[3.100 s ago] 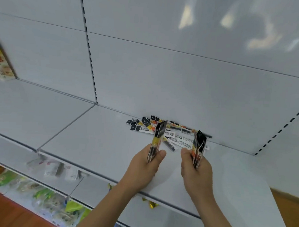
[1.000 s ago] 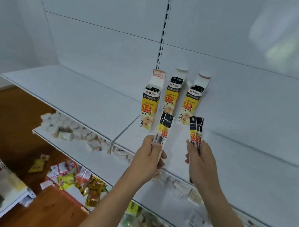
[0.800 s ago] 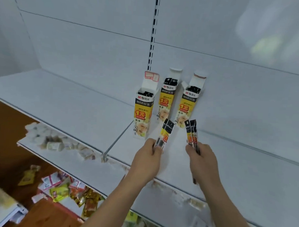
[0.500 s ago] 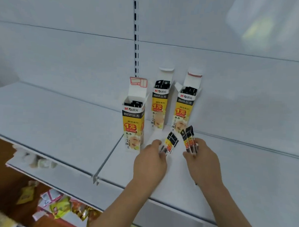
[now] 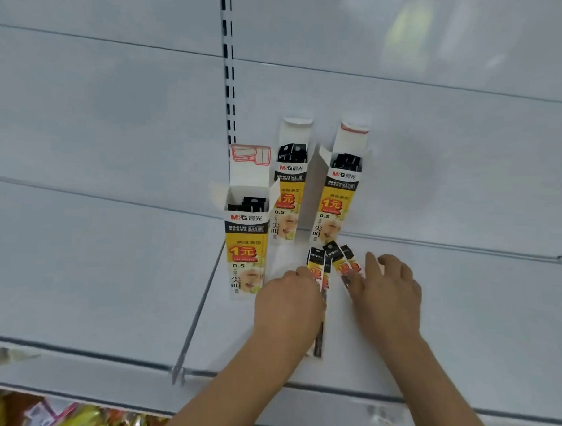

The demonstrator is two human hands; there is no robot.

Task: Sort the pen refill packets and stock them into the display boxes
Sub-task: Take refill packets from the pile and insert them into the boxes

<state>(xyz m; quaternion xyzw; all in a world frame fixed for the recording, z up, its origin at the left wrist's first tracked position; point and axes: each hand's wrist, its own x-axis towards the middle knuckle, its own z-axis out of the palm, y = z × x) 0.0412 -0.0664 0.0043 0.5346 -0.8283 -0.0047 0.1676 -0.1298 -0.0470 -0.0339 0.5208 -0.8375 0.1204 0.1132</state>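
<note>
Three open display boxes (image 5: 246,243) stand near the shelf (image 5: 109,286) back edge. Left hand (image 5: 288,301) grips refill packets (image 5: 317,272); right hand (image 5: 389,291) fingers spread over fanned packets (image 5: 343,260). Bare shelf rightward.

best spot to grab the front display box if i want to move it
Judging by its pose, take the front display box around its yellow middle, pinching its two narrow side walls from the near, open-shelf side. It stands upright and tall, so a low-to-middle grip should keep it from tipping. Avoid the raised top flap, which looks flimsy, and the open mouth holding the refill packets.
</note>
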